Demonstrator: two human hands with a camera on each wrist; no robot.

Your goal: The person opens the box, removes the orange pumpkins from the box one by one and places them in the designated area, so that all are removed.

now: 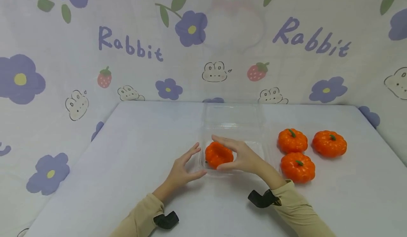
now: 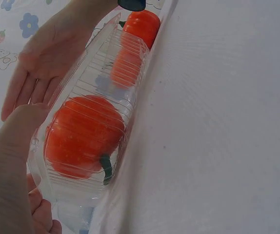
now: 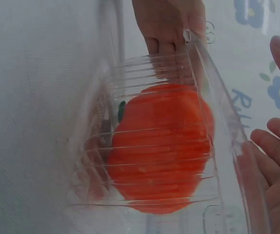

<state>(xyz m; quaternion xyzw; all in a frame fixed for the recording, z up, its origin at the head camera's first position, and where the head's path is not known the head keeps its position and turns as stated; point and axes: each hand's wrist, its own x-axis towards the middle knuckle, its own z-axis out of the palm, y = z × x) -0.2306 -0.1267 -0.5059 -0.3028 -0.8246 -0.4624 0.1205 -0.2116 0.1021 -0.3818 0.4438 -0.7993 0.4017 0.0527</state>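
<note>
An orange toy pumpkin (image 1: 217, 155) lies in the left part of a clear plastic box (image 1: 254, 146), its hollow underside turned up. Its green stem (image 2: 106, 169) points down inside the box in the left wrist view. My right hand (image 1: 240, 155) is over the box, thumb and fingers spread on either side of the pumpkin; in the right wrist view its fingers (image 3: 276, 156) are extended, apart from the pumpkin. At the box's left end, my left hand (image 1: 181, 171) has thumb and fingers spread, fingertips right at the wall and front corner.
Right of the box sit three more toy pumpkins, one at the back (image 1: 292, 140), one in front (image 1: 298, 167) and one farther right (image 1: 329, 143). The box's clear lid (image 1: 233, 115) is folded back towards the printed curtain (image 1: 181, 63). All stand on a white table (image 1: 152, 134).
</note>
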